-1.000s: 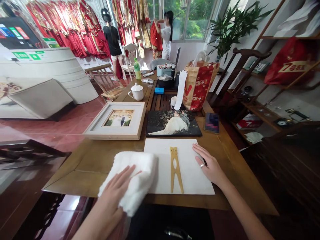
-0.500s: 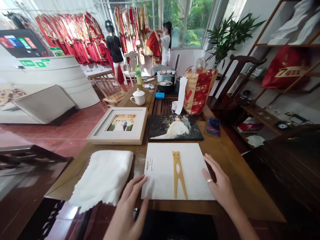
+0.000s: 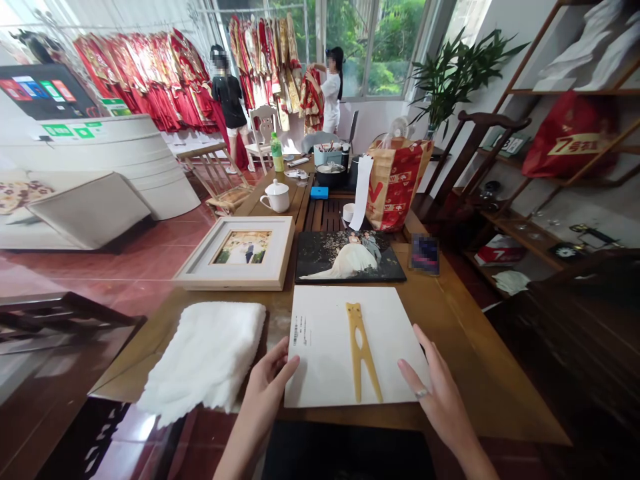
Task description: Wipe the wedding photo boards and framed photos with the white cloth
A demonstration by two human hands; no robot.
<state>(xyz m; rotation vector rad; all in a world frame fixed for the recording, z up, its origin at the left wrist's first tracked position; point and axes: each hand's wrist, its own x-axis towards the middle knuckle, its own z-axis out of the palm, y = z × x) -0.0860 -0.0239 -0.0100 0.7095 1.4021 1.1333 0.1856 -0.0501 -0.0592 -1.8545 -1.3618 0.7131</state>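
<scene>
L hand (image 3: 267,390) & R hand (image 3: 443,397) each grip white board (image 3: 320,373) by a side edge, thumbs on top. Board's at tabletop (image 3: 485,363) near side, yellow forked tool (image 3: 361,354) on it; white cloth (image 3: 207,353) to L.

One white board (image 3: 325,367), one forked yellow tool (image 3: 356,327), one cloth (image 3: 210,353), two photos (image 3: 345,257).

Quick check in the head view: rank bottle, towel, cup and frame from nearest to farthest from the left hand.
From the left hand:
1. Towel: just to its left, at the table's near edge.
2. Frame: ahead and to the left, beyond the towel.
3. Cup: ahead, beyond the frame.
4. Bottle: ahead, beyond the cup.
</scene>
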